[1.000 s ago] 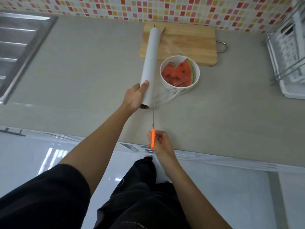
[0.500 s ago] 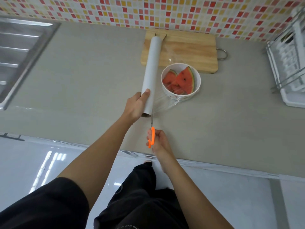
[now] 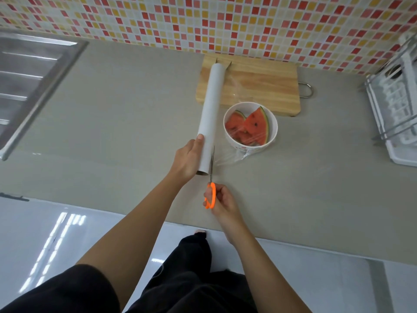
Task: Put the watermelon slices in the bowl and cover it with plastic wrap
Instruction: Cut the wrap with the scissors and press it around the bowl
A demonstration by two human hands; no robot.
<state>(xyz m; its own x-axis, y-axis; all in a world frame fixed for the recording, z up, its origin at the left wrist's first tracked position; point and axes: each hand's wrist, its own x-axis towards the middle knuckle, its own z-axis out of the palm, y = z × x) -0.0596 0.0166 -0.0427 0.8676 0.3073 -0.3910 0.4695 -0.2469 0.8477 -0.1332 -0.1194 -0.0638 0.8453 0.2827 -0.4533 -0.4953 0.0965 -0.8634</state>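
Observation:
A white bowl (image 3: 272, 141) on the grey counter holds red watermelon slices (image 3: 255, 126) under a stretched sheet of clear plastic wrap (image 3: 228, 158). The sheet runs left from the bowl to a long white plastic wrap roll (image 3: 211, 109), which lies pointing away from me. My left hand (image 3: 186, 160) grips the roll's near end. My right hand (image 3: 222, 202) holds orange-handled scissors (image 3: 211, 190); their blades point away from me along the roll's right side, at the near edge of the sheet.
A wooden cutting board (image 3: 261, 84) lies behind the bowl against the tiled wall. A steel sink (image 3: 27, 86) is at the left and a white dish rack (image 3: 397, 109) at the right. The counter's front edge (image 3: 293, 241) runs just below my right hand.
My right hand has moved the scissors forward, so the blades now lie alongside the roll's near end. My left hand keeps its grip on the roll.

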